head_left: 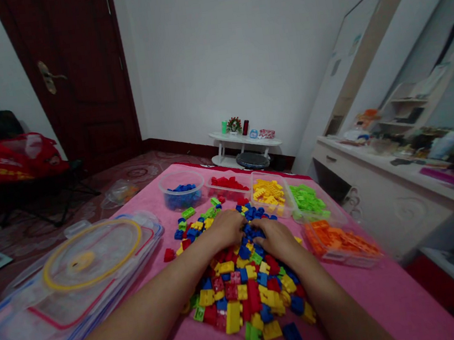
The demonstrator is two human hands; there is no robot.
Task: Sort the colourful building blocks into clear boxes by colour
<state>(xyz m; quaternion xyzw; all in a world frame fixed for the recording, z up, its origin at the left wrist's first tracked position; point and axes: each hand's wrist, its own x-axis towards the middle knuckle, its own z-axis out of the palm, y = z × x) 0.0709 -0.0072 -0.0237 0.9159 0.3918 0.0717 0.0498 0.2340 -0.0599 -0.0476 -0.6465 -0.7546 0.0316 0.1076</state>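
Observation:
A heap of mixed toy building blocks [249,295] in red, yellow, blue and green lies on the pink cloth before me. My left hand [229,227] is curled into its upper part, fingers bent down and partly hidden among the blocks. Opposite it, my right hand [275,236] bends its thumb and fingers around blue building blocks [248,233]. Both hands face each other, a small gap apart, with blue blocks between them. More blue blocks are bunched just beyond my fingers.
Clear containers hold sorted blocks: blue in a round tub [182,192], then a red box [229,183], yellow box [271,193], green box [310,201] and orange box [341,241]. Stacked clear lids [86,277] lie left. A white dresser [392,187] stands right of the pink-covered table [378,300].

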